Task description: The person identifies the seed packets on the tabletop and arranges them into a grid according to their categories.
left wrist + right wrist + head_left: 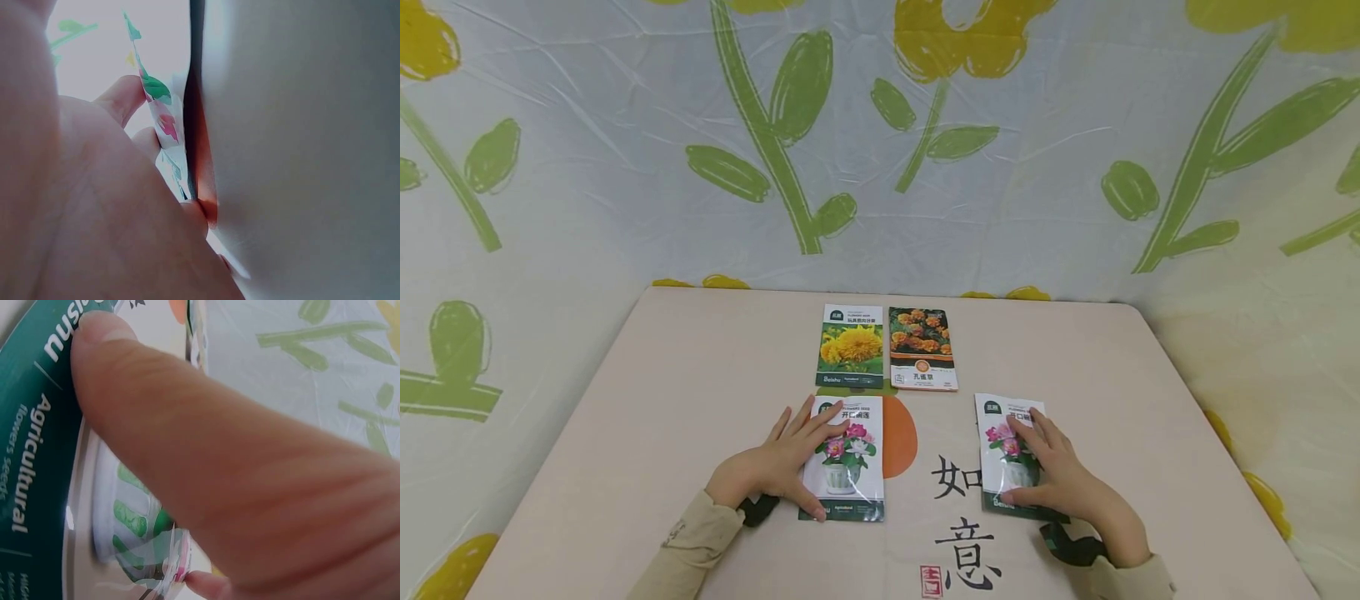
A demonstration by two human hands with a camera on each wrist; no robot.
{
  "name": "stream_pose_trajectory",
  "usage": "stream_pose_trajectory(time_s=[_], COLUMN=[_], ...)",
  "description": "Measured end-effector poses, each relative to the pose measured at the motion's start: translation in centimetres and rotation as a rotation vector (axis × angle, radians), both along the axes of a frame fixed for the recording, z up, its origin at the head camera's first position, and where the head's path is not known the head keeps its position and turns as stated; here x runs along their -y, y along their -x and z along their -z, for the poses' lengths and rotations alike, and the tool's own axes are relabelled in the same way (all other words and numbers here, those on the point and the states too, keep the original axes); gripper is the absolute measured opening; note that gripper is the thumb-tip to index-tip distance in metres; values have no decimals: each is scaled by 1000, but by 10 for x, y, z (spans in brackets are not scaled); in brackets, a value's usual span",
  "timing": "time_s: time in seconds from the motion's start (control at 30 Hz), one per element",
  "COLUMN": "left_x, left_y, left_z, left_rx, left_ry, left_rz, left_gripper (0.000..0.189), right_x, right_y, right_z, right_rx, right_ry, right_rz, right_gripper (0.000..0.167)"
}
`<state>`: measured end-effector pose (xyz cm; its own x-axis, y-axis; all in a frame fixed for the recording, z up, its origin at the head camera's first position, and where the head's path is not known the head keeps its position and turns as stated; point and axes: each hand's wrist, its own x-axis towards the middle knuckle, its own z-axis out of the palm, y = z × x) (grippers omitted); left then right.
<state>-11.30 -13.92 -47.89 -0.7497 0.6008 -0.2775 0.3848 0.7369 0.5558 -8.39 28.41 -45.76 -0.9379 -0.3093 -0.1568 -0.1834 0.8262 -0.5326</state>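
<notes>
A white seed packet with pink flowers in a pot (857, 477) lies under my left hand (782, 467), whose fingers are spread over its upper left and whose thumb touches its lower edge. In the left wrist view several of my fingertips touch that packet (165, 119). To the right, my right hand (1067, 483) grips a matching packet (1000, 454), with the thumb near its green lower band and the fingers over its upper right. The right wrist view shows the thumb (150, 406) across the packet's front (37, 456), which bends slightly.
Behind the hands, a seed packet with a yellow flower (852, 346) and one with orange flowers (922, 348) lie side by side. The pale table cover (662, 400) bears an orange disc (900, 437) and black brushed characters (967, 554). Flower-printed cloth (1030, 183) hangs behind.
</notes>
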Motion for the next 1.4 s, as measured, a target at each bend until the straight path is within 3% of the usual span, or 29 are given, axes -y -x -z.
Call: stream_pose_trajectory(time_s=[1.4], left_x=[1], left_y=[1], left_z=[6], left_rx=[-12], left_ry=[23], left_rz=[6], left_gripper=[118], right_x=[19], right_y=[0], right_z=[3], right_rx=[-46], right_ry=[-18], right_rz=[-21], right_gripper=[107])
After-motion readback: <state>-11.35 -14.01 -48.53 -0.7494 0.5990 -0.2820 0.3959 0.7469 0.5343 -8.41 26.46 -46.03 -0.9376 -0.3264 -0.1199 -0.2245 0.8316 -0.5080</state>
